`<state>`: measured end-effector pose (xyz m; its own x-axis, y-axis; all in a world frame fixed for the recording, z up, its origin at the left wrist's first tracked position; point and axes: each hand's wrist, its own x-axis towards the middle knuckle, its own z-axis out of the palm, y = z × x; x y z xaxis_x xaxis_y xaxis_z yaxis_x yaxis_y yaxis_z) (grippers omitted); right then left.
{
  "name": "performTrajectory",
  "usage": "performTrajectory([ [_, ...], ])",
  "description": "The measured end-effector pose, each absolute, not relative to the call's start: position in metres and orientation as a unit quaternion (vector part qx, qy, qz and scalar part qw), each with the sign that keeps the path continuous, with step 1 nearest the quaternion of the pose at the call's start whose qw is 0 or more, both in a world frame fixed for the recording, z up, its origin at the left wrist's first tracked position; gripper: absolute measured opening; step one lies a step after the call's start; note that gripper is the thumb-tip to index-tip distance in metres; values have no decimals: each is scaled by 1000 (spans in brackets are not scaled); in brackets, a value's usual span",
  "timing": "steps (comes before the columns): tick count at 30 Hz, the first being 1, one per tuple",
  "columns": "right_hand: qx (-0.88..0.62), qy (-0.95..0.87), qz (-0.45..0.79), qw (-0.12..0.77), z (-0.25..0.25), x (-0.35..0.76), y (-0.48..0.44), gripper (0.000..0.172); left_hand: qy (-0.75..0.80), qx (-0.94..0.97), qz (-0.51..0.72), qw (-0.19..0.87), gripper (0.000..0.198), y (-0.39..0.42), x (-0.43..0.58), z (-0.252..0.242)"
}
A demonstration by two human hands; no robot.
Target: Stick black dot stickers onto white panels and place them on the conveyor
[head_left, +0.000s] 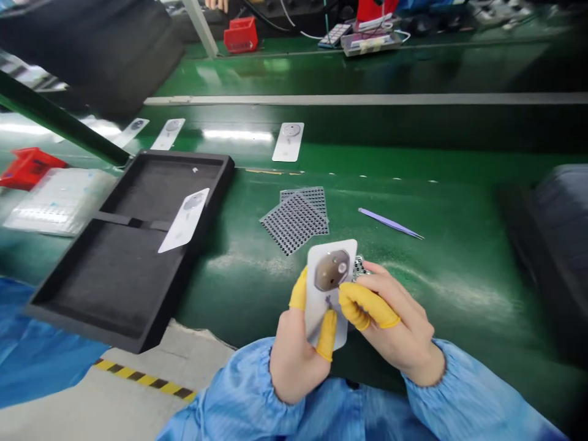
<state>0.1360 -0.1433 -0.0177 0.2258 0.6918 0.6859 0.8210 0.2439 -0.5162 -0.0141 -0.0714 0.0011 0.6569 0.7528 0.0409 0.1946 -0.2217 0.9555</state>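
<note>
My left hand (298, 349) is closed around a white phone back cover (318, 309), held upright and slightly tilted, its large round brown-grey camera area (331, 271) near the top. My right hand (397, 321) has its yellow-cotted fingers pinched together at the cover's right side, just below the camera area. Anything tiny between those fingertips cannot be made out. A small piece of dotted sheet (359, 266) shows in the right hand's other fingers, partly hidden. On the green bench lie overlapping grey sheets with black dots (296, 222) and purple tweezers (390, 223).
At left, a black two-part tray (105, 275) carries another white cover (184, 220) across its right rim. More covers (288, 142) lie farther back. A red bin (30, 166) and plastic-wrapped stack (59, 201) sit far left. A dark container (551, 245) stands right.
</note>
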Motion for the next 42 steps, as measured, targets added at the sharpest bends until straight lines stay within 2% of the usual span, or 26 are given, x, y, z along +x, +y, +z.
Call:
performTrajectory([
  [9, -649, -617, -49, 443, 3, 133, -150, 41, 283, 769, 247, 517, 68, -85, -8, 4],
  [14, -639, -657, -101, 387, 5, 127, -153, 34, 282, 753, 263, 534, 70, -83, -5, 8],
  [21, -644, -646, -119, 391, 8, 122, -153, 31, 278, 773, 261, 508, 68, -84, -3, 9],
  [27, -662, -662, -137, 324, 16, 111, -155, 24, 280, 787, 248, 490, 59, -87, -6, 8],
  [30, -644, -684, -114, 322, 16, 113, -156, 29, 300, 780, 243, 493, 69, -89, -8, 3],
  [34, -623, -666, -32, 410, 14, 125, -156, 41, 332, 694, 266, 581, 69, -96, -8, 0],
  [38, -676, -474, 90, 557, 9, 134, -156, 53, 334, 539, 247, 733, 66, -97, -5, 5],
  [40, -657, -383, 216, 612, 5, 135, -157, 51, 319, 537, 230, 746, 59, -88, -3, 10],
  [42, -601, -340, 324, 647, 2, 135, -157, 42, 305, 585, 222, 718, 45, -73, 0, 16],
])
